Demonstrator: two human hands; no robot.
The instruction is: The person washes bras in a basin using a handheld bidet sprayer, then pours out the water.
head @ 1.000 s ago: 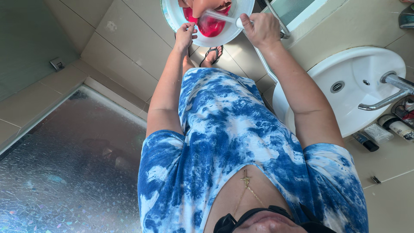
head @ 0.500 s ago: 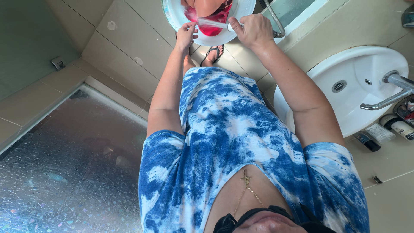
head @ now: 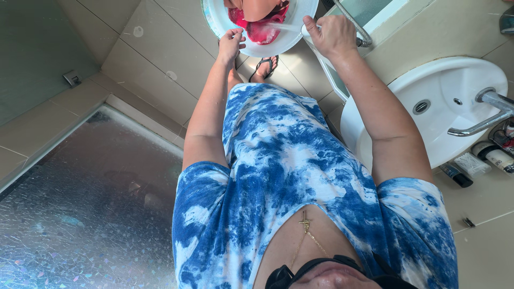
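Since half a second ago, the right hand [head: 332, 35] has edged toward the wall, and a tan shape [head: 257, 8] now covers more of the red cloth [head: 262, 32] at the top edge of the head view. The person stands on a tiled floor [head: 144, 59] and looks down past a blue-and-white tie-dye shirt [head: 278, 176] at a white basin [head: 257, 52], which sits low in front of the feet, beside one sandal [head: 265, 67].

The hands are apart, one on each side of the basin. The left hand [head: 231, 43] has its fingers curled over the near rim. The right hand is closed around a spray nozzle [head: 306, 29], and a thin stream of water [head: 284, 25] runs from it across the basin onto the cloth.

This looks like a rinsing step, with the basin steadied while water plays over what is inside. The next move probably calls for keeping the rim held firm and sweeping the stream over the parts not yet wet, without letting it splash over the edge.

The red cloth lies bunched and looks soaked. What the tan shape is cannot be told, as the frame cuts it off.

To the person's right are a white sink [head: 428, 128] with a metal tap [head: 482, 120] and several small bottles [head: 498, 155]. A frosted glass panel [head: 80, 214] is on the left.
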